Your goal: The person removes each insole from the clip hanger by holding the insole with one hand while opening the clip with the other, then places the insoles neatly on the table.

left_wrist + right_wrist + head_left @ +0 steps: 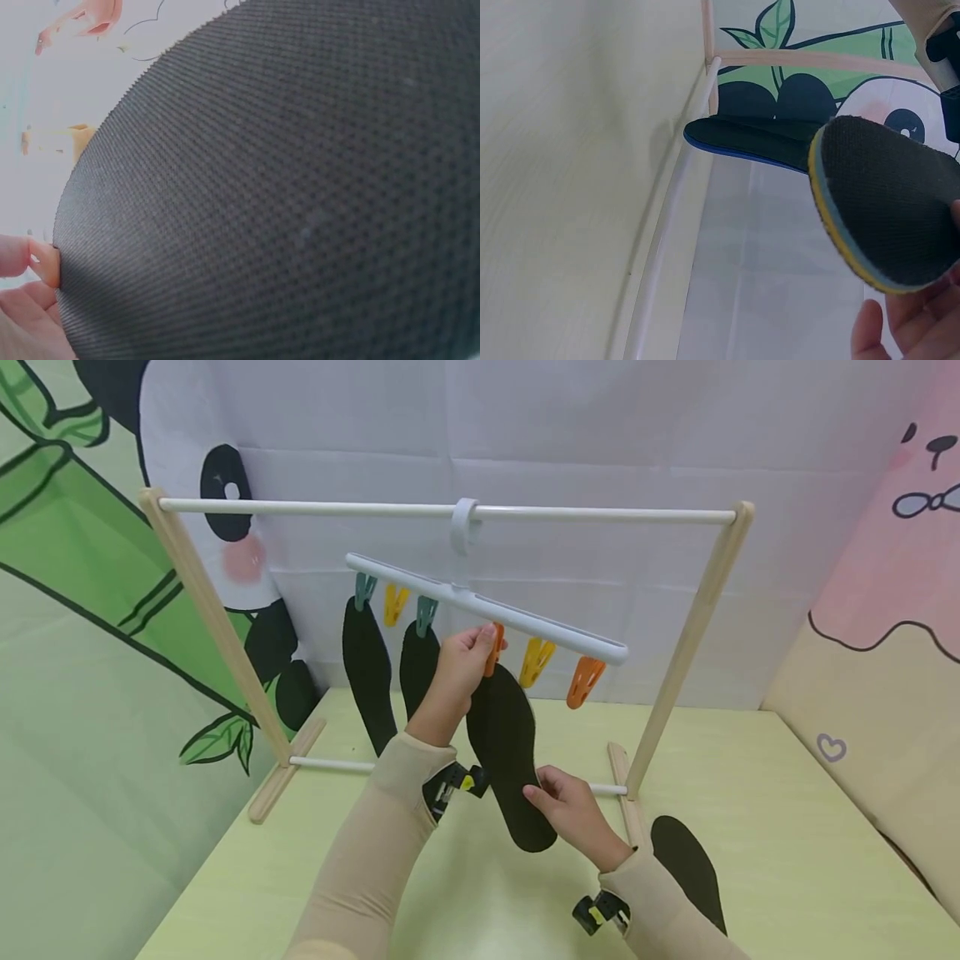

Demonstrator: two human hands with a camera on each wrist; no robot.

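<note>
A black insole (pixel 504 743) hangs, toe end up, below the tilted white hanger. At its upper end my left hand (pixel 455 672) pinches an orange clip (pixel 494 649). My right hand (pixel 567 807) grips the insole's edge near its lower end, thumb on the face. In the left wrist view the black insole (pixel 270 195) fills most of the picture, with the orange clip (pixel 46 264) at its edge. The right wrist view shows the layered yellow and blue rim of the insole (pixel 889 210). Two more insoles hang from green clips to the left, one partly behind my left hand.
The white hanger (pixel 540 625) hooks over the top bar (pixel 322 508) of a wooden-legged rack, its right end lower. A yellow clip (pixel 537 662) and an orange clip (pixel 586 682) hang at its right. Another black insole (pixel 688 868) lies on the table (pixel 795 827) beside my right forearm.
</note>
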